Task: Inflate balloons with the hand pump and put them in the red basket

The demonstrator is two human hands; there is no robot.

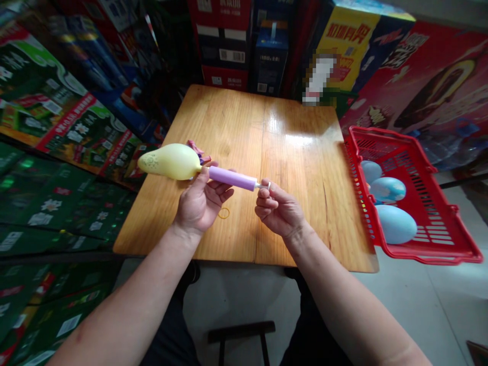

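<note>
A pale yellow balloon (173,161), partly inflated, sits on the tip of a purple hand pump (233,179) above the wooden table. My left hand (200,199) pinches the balloon's neck at the pump's nozzle, its other fingers curled below the pump. At the pump's other end, my right hand (280,207) is closed on the white handle (269,186). Behind the balloon lie some crumpled purple-red pieces (197,151), partly hidden. A yellow rubber band (224,213) rests on the tabletop between my hands.
The wooden table (244,122) spans the middle. At its right stands a red basket (438,203) holding light blue balloons (396,223). Stacked green cartons (49,203) line the left, and more boxes (224,51) stand behind the table. A dark stool (241,331) is below the front edge.
</note>
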